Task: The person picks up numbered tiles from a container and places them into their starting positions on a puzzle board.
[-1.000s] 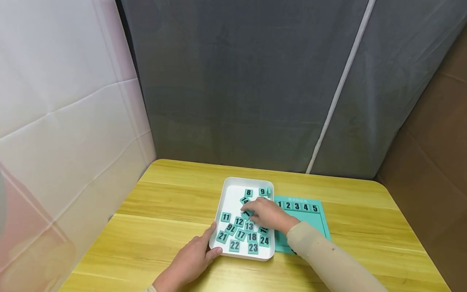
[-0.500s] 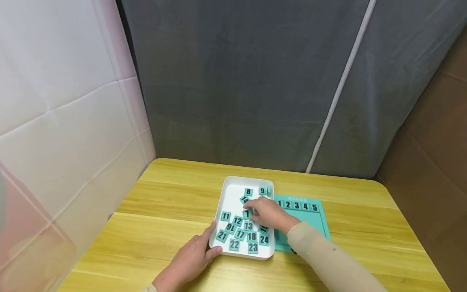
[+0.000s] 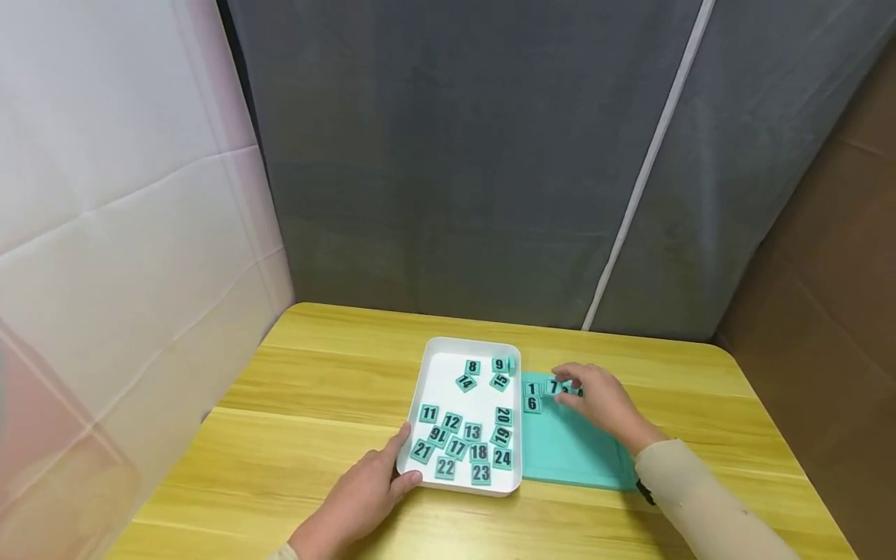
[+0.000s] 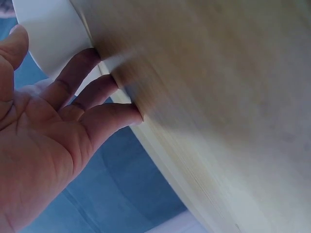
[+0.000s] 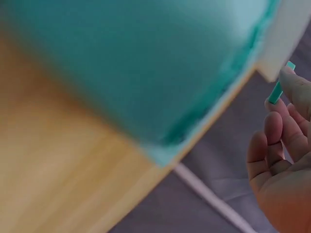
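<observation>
My right hand (image 3: 595, 397) pinches a teal number tile marked 7 (image 3: 553, 387) between thumb and fingers. It holds the tile over the top row of the teal number board (image 3: 574, 451); in the right wrist view the tile (image 5: 276, 92) shows edge-on. On the board, tiles 1 (image 3: 531, 389) and 6 (image 3: 532, 404) are readable, while the fingers partly cover others in that row. My left hand (image 3: 364, 486) rests with extended fingers and thumb against the near left corner of the white tray (image 3: 441, 373). In the left wrist view, several fingertips (image 4: 129, 114) touch the tabletop.
Several loose number tiles lie at various angles in the tray, among them 8 (image 3: 472, 367), 14 (image 3: 465, 383) and 22 (image 3: 445, 467). The tray's right side adjoins the board. Wood-grain tabletop (image 3: 336, 373) surrounds both, with a grey curtain (image 3: 448, 171) behind.
My right hand has lifted tile 7 out of the tray and carried it right, over the board. Tiles 15, 19 and 20 are now uncovered. The left hand stays at the tray corner.
</observation>
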`<state>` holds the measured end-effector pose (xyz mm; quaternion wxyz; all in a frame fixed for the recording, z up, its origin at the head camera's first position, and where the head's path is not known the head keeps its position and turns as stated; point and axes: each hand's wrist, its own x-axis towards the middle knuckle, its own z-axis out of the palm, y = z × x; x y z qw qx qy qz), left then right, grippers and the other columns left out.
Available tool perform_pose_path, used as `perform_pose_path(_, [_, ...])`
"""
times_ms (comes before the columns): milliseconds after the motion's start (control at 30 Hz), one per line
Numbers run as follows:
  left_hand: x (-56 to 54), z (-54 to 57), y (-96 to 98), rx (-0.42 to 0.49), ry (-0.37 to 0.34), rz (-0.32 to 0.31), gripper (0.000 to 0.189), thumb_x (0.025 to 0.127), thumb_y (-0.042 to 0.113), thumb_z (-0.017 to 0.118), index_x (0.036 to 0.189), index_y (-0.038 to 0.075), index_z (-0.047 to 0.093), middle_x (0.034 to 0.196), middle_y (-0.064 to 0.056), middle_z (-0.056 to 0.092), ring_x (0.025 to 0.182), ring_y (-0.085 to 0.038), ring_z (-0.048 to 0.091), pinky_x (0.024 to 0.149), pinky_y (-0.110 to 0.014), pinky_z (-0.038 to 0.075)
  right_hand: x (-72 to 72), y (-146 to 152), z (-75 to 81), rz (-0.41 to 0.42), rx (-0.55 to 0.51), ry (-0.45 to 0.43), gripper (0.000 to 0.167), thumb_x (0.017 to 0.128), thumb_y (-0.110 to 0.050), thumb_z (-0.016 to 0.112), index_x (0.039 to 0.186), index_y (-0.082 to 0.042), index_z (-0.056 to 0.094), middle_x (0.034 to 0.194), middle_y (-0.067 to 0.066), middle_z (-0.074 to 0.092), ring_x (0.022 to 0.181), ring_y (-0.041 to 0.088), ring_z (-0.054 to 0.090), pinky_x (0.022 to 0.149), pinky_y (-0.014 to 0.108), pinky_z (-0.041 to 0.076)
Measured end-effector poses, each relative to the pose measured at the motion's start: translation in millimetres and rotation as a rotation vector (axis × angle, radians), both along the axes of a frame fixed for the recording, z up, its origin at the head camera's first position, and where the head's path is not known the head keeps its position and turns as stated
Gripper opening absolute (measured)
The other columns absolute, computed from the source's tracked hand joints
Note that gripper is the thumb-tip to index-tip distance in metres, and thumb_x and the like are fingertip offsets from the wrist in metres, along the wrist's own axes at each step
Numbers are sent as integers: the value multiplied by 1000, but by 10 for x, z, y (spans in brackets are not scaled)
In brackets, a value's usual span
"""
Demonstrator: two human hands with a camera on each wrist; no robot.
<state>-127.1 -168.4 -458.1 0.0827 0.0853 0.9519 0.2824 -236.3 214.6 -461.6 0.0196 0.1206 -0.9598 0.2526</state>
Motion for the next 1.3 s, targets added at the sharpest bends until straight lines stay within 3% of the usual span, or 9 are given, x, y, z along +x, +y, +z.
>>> perform_pose_path(167, [2, 3, -29, 0, 6, 0, 77, 101, 38, 74, 164, 8, 42, 130, -18, 74, 113, -32, 69, 100, -58, 56, 48, 153, -165, 49, 98, 15, 42, 92, -18, 86, 132, -12, 74, 119, 2, 79, 98, 20, 66, 85, 41, 60])
perform_pose_path(400, [15, -28, -15, -2, 12, -1, 78, 101, 39, 74, 164, 8, 42, 128, -19, 74, 110, -31, 69, 97, -58, 57, 67, 63, -288, 84, 173, 67, 39, 92, -17, 86, 129, -11, 76, 125, 5, 79, 105, 25, 73, 93, 47, 62])
perform_pose_path(567, [18, -29, -11, 4, 7, -5, 78, 101, 39, 74, 165, 8, 41, 130, -19, 74, 112, -31, 69, 99, -58, 57, 71, -37, -303, 60, 128, 51, 36, 92, -13, 85, 127, -10, 76, 128, 9, 77, 104, 23, 73, 96, 47, 62])
perform_pose_path(800, [16, -21, -17, 0, 13, -3, 78, 101, 38, 74, 164, 7, 41, 130, -19, 74, 112, -31, 69, 99, -58, 57, 74, -106, -315, 31, 59, 41, 37, 91, -11, 85, 127, -8, 75, 118, 7, 74, 87, 11, 65, 78, 33, 60])
perform_pose_path(1167, [16, 2, -10, 8, 8, -14, 78, 101, 39, 73, 165, 7, 41, 135, -19, 72, 116, -33, 69, 101, -58, 56, 79, -51, -338, -5, 8, -30, 40, 93, -13, 85, 131, -10, 73, 120, 5, 73, 89, 11, 65, 81, 33, 61])
perform_pose_path(1300, [11, 16, -17, 11, 0, -14, 79, 101, 40, 73, 165, 7, 41, 136, -19, 72, 116, -33, 69, 101, -59, 56, 75, -43, -281, -19, -39, -55, 39, 95, -15, 83, 133, -10, 72, 123, 7, 73, 93, 14, 69, 85, 38, 62])
